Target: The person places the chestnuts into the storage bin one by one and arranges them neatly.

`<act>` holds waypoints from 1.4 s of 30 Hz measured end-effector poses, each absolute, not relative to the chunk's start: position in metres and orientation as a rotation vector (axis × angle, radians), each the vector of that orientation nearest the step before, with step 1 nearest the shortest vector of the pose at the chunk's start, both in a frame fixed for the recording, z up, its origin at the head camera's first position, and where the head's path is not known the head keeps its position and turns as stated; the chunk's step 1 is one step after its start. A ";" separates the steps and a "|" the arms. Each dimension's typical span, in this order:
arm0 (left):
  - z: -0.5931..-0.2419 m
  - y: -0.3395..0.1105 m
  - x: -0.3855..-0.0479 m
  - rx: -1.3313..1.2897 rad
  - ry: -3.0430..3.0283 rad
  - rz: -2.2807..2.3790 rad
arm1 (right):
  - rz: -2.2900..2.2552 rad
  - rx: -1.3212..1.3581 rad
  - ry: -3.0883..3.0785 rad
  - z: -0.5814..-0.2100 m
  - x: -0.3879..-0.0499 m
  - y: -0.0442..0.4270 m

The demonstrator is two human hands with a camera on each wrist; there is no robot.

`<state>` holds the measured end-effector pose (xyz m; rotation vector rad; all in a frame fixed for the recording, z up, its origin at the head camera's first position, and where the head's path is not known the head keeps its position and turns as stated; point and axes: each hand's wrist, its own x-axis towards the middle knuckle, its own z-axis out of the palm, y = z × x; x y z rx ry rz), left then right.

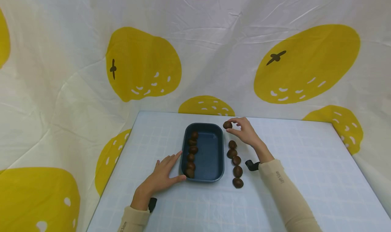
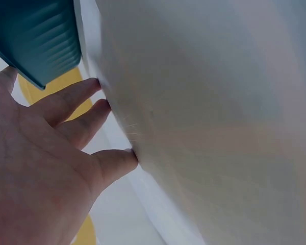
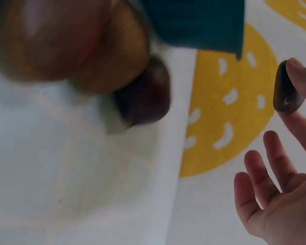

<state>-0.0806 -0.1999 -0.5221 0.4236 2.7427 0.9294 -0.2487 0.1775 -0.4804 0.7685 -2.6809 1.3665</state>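
Note:
My right hand (image 1: pixel 246 133) pinches a brown chestnut (image 1: pixel 227 124) between thumb and index finger, just beyond the tray's far right corner. In the right wrist view the chestnut (image 3: pixel 284 91) looks dark and glossy, and the other fingers are spread. The dark blue rectangular tray (image 1: pixel 211 157) holds a row of several chestnuts (image 1: pixel 193 149) along its left side. More chestnuts (image 1: pixel 237 171) form a line on the table right of the tray. My left hand (image 1: pixel 162 178) lies with fingers spread against the tray's left side, its fingertips on the table in the left wrist view.
A pale blue checked cloth covers the table (image 1: pixel 305 184). Behind it hangs a white curtain (image 1: pixel 213 65) printed with yellow fruit. Black wrist mounts (image 1: pixel 252 165) stick out beside both sleeves (image 1: pixel 287 194).

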 end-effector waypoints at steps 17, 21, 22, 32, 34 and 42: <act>-0.524 -0.201 -0.079 0.415 2.752 0.928 | 1.396 0.714 -2.679 -0.439 -0.227 0.104; -0.526 -0.201 -0.078 0.405 2.743 0.943 | 1.430 0.679 -2.657 -0.440 -0.227 0.087; -0.527 -0.201 -0.079 0.402 2.743 0.942 | 1.432 0.682 -2.638 -0.442 -0.228 0.083; -0.527 -0.200 -0.078 0.407 2.753 0.942 | 1.404 0.686 -2.618 -0.466 -0.232 0.058; -0.526 -0.199 -0.079 0.408 2.750 0.936 | 1.359 0.672 -2.691 -0.469 -0.232 0.056; -0.522 -0.199 -0.080 0.416 2.753 0.925 | 1.269 0.540 -2.944 -0.484 -0.230 0.050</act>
